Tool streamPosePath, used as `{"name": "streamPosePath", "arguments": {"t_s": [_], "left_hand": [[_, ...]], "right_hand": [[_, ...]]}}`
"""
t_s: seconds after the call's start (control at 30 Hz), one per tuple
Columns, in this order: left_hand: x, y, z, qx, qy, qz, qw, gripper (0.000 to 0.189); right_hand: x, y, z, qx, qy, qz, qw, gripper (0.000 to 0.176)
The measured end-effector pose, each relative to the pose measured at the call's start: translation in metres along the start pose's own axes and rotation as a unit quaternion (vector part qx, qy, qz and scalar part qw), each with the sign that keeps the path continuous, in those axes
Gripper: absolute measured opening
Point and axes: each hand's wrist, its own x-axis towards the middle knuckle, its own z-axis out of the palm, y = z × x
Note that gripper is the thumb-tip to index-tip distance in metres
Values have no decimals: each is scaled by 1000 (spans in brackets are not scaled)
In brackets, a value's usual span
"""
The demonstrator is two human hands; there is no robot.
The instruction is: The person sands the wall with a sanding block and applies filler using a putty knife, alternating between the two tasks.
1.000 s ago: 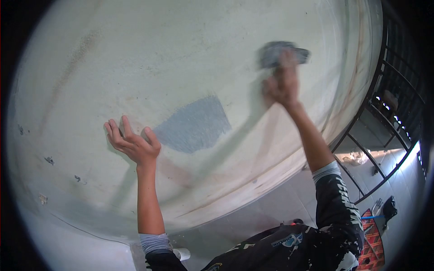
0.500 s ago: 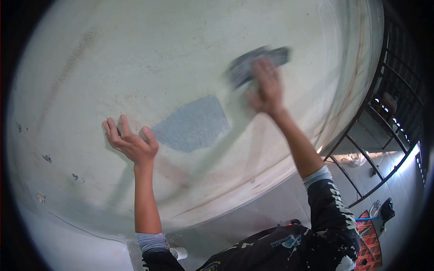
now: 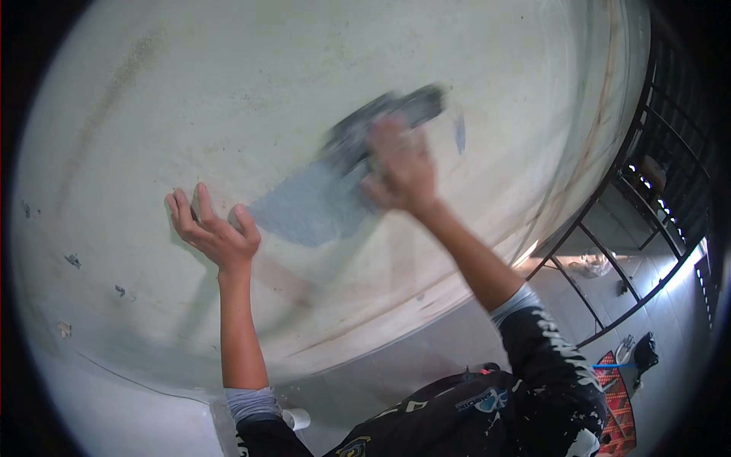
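Note:
A large, curved, pale greenish-white surface (image 3: pixel 251 91) fills most of the view. My right hand (image 3: pixel 403 164) presses a dark grey flat pad (image 3: pixel 354 133) against it; motion blurs both, and the pad's exact kind cannot be made out. Below the pad lies a blue-grey patch (image 3: pixel 304 209), its upper right part covered by pad and hand. At the patch's left edge my left hand (image 3: pixel 217 228) rests on the surface, fingers spread and bent, holding nothing visible. To the right of the pad shows a small blue-grey mark (image 3: pixel 460 131).
A dark metal frame (image 3: pixel 586 289) stands on the tiled floor at the right. Lower right are a red patterned mat (image 3: pixel 618 404) and a black object (image 3: pixel 646 350). A white roll-like item (image 3: pixel 297 418) is near my left sleeve. Small dark spots (image 3: pixel 73 260) mark the surface's left side.
My right hand and the pad have slid left and slightly down, over the upper edge of the blue-grey patch. The small mark at right has come into view. My left hand stays in place.

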Motion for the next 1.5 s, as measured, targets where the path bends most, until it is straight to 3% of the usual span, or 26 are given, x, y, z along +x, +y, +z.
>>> {"name": "streamPosePath", "arguments": {"t_s": [0.1, 0.13, 0.17, 0.23, 0.37, 0.4, 0.43, 0.5, 0.57, 0.67, 0.7, 0.77, 0.83, 0.9, 0.93, 0.97, 1.03, 1.1, 1.17, 1.23, 1.3, 1.37, 1.43, 1.5], "left_hand": [[-1, 4, 1, 17, -3, -15, 1000, 61], [0, 6, 4, 19, 3, -19, 1000, 61], [0, 8, 5, 24, 5, -26, 999, 60], [-2, 6, 5, 27, 4, -31, 999, 60], [-3, 4, 4, 22, 1, -25, 999, 60], [-4, 4, 3, 22, -3, -22, 1000, 61], [-3, 5, 1, 19, -6, -21, 1000, 61], [-1, 4, -3, 15, -6, -7, 1000, 59], [-4, 2, -1, 17, -3, -10, 1000, 59], [-7, 4, 5, 26, 1, -18, 999, 60], [-7, 5, 5, 32, -1, -26, 999, 60], [-7, 6, 5, 32, -1, -29, 999, 61], [-7, 7, 5, 30, 1, -33, 999, 61], [-7, 6, 4, 35, -6, -32, 999, 61], [-8, 6, 2, 32, -8, -33, 999, 61], [-8, 4, 1, 25, -6, -24, 999, 61], [-8, 2, 2, 19, -1, -14, 1000, 61], [-11, 0, 2, 14, -1, -14, 1000, 62], [-12, 3, 1, 22, -4, -25, 999, 62], [-11, 5, 5, 29, -2, -36, 999, 62], [-12, 7, 5, 32, -6, -49, 998, 62], [-14, 6, 4, 31, -5, -49, 998, 62], [-10, 6, 6, 23, 0, -39, 999, 62], [-13, 3, 2, 20, -8, -28, 999, 62]], "right_hand": [[17, 98, -32, -52, 175, 88, 979, 60], [19, 123, -40, -42, 202, 156, 966, 56], [25, 125, -47, -15, 198, 270, 942, 54], [39, 94, -22, 20, 272, 325, 905, 56], [13, -29, 20, 77, 187, 155, 967, 73], [-3, -54, 14, 82, 98, 118, 985, 77], [-15, -68, 9, 87, 9, 81, 993, 81], [-20, -24, -4, 46, -34, 11, 998, 81], [-10, 30, -14, -19, 92, 46, 994, 72], [14, 105, -42, -52, 188, 198, 960, 59], [19, 106, -37, -50, 189, 199, 960, 59], [29, 92, -20, 10, 260, 297, 919, 61], [30, 34, -1, 5, 242, 244, 939, 71], [15, -26, 9, 57, 170, 138, 974, 83], [3, -55, 4, 109, 106, 130, 980, 84], [-1, -50, -1, 107, 103, 131, 980, 84], [-8, -25, -15, -36, -6, 16, 999, 79], [7, 21, -28, -53, 64, 77, 994, 67], [23, 88, -34, -117, 165, 90, 975, 67], [43, 101, -37, -154, 155, 128, 967, 68], [54, 85, -17, -80, 240, 230, 940, 71], [56, 24, 4, -34, 227, 195, 954, 79], [52, -47, 21, 44, 176, 95, 979, 89], [45, -77, 19, 94, 142, 103, 980, 83]]}}
